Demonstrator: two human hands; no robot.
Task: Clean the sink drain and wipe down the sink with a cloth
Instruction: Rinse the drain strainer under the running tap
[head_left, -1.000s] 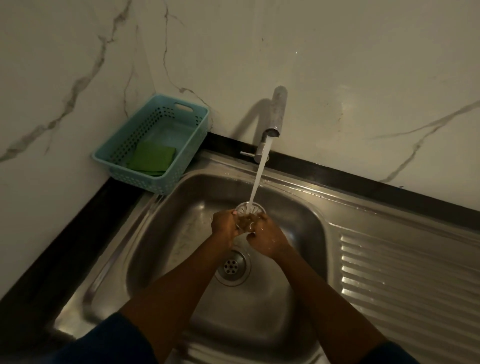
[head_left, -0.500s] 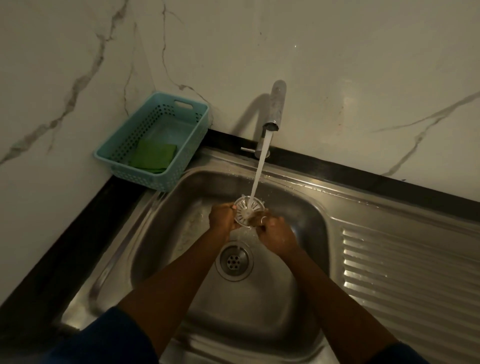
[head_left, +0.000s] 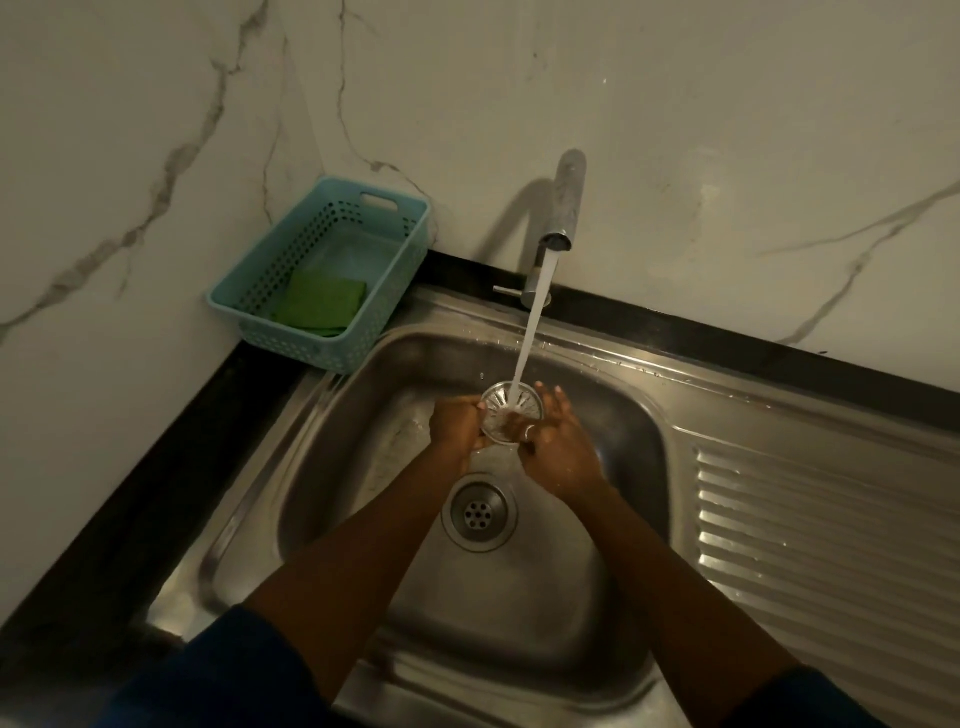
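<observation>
Closest to us we saw dark blue sleeves (head_left: 223, 670) and two bare forearms reaching into the steel sink (head_left: 613, 426). Between the forearms sat the open drain (head_left: 479, 512), round with small holes, uncovered.

Just beyond it, both hands met over the basin. The left hand (head_left: 457, 423) had its fingers curled tight, gripping the left edge of the round metal strainer (head_left: 506, 402). The right hand (head_left: 558, 447) lay against the strainer's right side and lower face, fingers mostly straight and spread, tips poking past the rim. It wore a ring (head_left: 530, 431). The strainer was held up off the sink floor, tilted toward us, above and behind the drain.

A stream of water (head_left: 530, 332) fell onto the strainer's face from the tap (head_left: 563, 208) at the back rim. Ribbed draining board (head_left: 821, 519) on the right.

Further back left, a light blue basket (head_left: 306, 345) stood in the corner, just beside the sink rim, with a folded green cloth (head_left: 319, 306) lying inside. Behind it all we noted a white marble-look wall (head_left: 727, 130).
</observation>
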